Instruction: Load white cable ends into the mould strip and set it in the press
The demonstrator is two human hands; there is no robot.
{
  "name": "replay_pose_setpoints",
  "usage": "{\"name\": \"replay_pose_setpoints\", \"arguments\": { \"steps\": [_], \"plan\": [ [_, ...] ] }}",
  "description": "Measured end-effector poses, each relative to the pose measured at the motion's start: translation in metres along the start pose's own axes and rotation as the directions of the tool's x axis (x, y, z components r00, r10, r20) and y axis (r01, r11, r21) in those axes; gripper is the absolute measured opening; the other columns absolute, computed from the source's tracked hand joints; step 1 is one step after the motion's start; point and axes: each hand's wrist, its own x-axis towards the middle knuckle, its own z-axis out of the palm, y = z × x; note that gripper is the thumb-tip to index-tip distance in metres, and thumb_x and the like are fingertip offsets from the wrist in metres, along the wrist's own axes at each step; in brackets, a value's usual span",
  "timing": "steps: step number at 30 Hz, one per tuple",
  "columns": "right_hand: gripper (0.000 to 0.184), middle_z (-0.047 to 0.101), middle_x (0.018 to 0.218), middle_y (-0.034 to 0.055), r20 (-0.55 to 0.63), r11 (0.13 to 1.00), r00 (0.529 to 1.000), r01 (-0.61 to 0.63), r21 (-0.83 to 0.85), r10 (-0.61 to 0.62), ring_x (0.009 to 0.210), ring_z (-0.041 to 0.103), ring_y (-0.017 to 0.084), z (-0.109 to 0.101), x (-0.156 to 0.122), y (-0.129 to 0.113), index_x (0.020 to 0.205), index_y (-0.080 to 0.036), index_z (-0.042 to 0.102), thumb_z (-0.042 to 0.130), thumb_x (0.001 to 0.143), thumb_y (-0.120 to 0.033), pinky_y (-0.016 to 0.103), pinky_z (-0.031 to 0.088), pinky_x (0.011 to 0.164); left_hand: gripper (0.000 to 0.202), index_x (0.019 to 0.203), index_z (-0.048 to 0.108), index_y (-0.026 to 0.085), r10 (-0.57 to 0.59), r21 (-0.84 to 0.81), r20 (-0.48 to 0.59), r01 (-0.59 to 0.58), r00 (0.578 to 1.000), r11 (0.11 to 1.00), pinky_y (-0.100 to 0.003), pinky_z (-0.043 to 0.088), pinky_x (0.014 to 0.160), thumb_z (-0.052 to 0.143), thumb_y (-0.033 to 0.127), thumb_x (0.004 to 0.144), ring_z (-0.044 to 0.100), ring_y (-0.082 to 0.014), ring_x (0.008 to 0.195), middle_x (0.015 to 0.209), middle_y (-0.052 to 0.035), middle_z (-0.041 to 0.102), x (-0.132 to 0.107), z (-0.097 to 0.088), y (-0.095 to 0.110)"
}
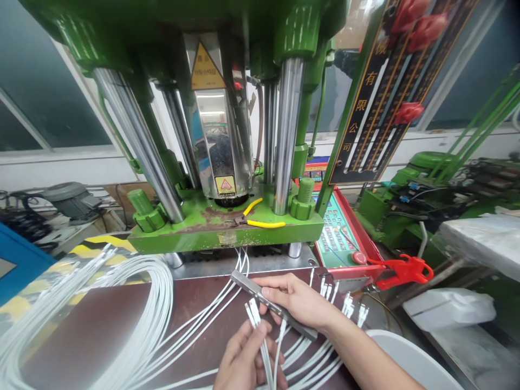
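My right hand (pixel 298 300) grips a long grey metal bar (pixel 254 290) held slantwise above the brown table (pixel 101 325). My left hand (pixel 242 355) is closed on a few white cables (pixel 266 357), whose connector ends (pixel 252 312) point up toward the bar's underside. More white cables with connector tips (pixel 349 306) lie just beyond my right wrist.
A green vertical press (pixel 219 227) with chrome columns stands right behind the table; yellow-handled pliers (pixel 258 221) lie on its base. A big coil of white cables (pixel 122 303) fills the left. A red-framed control panel (pixel 341 233) and red clamp (pixel 400 271) are at right.
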Motion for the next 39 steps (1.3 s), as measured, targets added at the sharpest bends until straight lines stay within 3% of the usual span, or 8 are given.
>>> {"name": "replay_pose_setpoints", "arguments": {
  "steps": [2,8,14,21,27,34,39],
  "plan": [
    [0.045,0.063,0.075,0.0028,0.003,1.000,1.000,0.001,-0.016,-0.001,0.050,0.048,0.008,-0.002,0.000,-0.001,0.124,-0.020,0.053,0.054,0.085,-0.042,0.021,0.035,0.049,0.042,0.080,0.050,0.018,-0.002,-0.034,-0.041,0.001,0.999,0.999,-0.026,0.041,0.044,0.063,0.056,0.067,0.056,-0.0154,0.042,0.057,0.0020,0.059,-0.001,-0.003,0.000],
    [0.042,0.063,0.073,0.0018,0.003,0.999,1.000,-0.011,-0.038,0.011,0.048,0.047,0.007,-0.004,-0.002,-0.003,0.124,-0.023,0.054,0.053,0.086,-0.041,0.020,0.035,0.049,0.046,0.070,0.056,0.015,-0.005,0.265,-0.062,0.022,0.998,0.964,-0.018,0.021,0.037,0.059,0.061,0.067,0.038,-0.0059,0.032,0.040,0.0030,0.050,-0.005,-0.010,-0.001],
    [0.045,0.065,0.076,0.0033,0.024,0.998,0.998,-0.048,-0.050,0.050,0.049,0.049,0.007,-0.004,-0.003,-0.003,0.125,-0.022,0.052,0.053,0.085,-0.042,0.020,0.037,0.049,0.040,0.071,0.058,0.016,-0.020,0.327,-0.115,0.057,0.993,0.943,-0.019,0.015,0.036,0.056,0.056,0.070,0.027,-0.0043,0.031,0.037,0.0053,0.045,-0.005,-0.009,0.000],
    [0.045,0.065,0.075,0.0028,0.031,0.997,0.998,-0.044,-0.064,0.046,0.050,0.048,0.007,-0.004,-0.003,-0.005,0.125,-0.023,0.053,0.053,0.085,-0.044,0.021,0.037,0.049,0.039,0.064,0.054,0.016,0.067,0.362,-0.049,-0.045,0.997,0.931,-0.018,0.017,0.036,0.056,0.055,0.069,0.029,-0.0043,0.030,0.035,0.0059,0.042,-0.004,-0.009,0.003],
    [0.042,0.064,0.074,0.0016,0.035,0.996,0.999,-0.030,-0.087,0.034,0.050,0.047,0.007,-0.001,-0.004,-0.008,0.125,-0.025,0.053,0.052,0.086,-0.042,0.021,0.037,0.050,0.034,0.065,0.056,0.016,0.063,0.436,-0.062,-0.030,0.996,0.899,-0.018,0.017,0.036,0.052,0.049,0.073,0.032,-0.0046,0.029,0.035,0.0047,0.044,-0.002,-0.010,0.006],
    [0.041,0.061,0.073,0.0002,-0.005,0.986,1.000,0.007,-0.167,-0.008,0.050,0.045,0.006,-0.002,-0.005,-0.009,0.126,-0.025,0.052,0.049,0.088,-0.042,0.021,0.038,0.051,0.033,0.067,0.054,0.014,0.063,0.416,-0.045,-0.039,0.997,0.908,-0.018,0.022,0.035,0.053,0.047,0.075,0.042,-0.0062,0.030,0.042,0.0013,0.053,0.000,-0.004,0.012],
    [0.043,0.061,0.073,0.0007,0.002,0.997,1.000,-0.029,-0.074,0.029,0.053,0.050,0.008,-0.006,-0.006,-0.013,0.124,-0.024,0.054,0.054,0.085,-0.042,0.021,0.041,0.051,0.037,0.082,0.052,0.018,0.027,0.063,-0.048,-0.024,0.998,0.998,-0.026,0.041,0.043,0.062,0.051,0.070,0.055,-0.0145,0.041,0.058,0.0007,0.060,0.001,-0.001,0.013]
  ]
}}
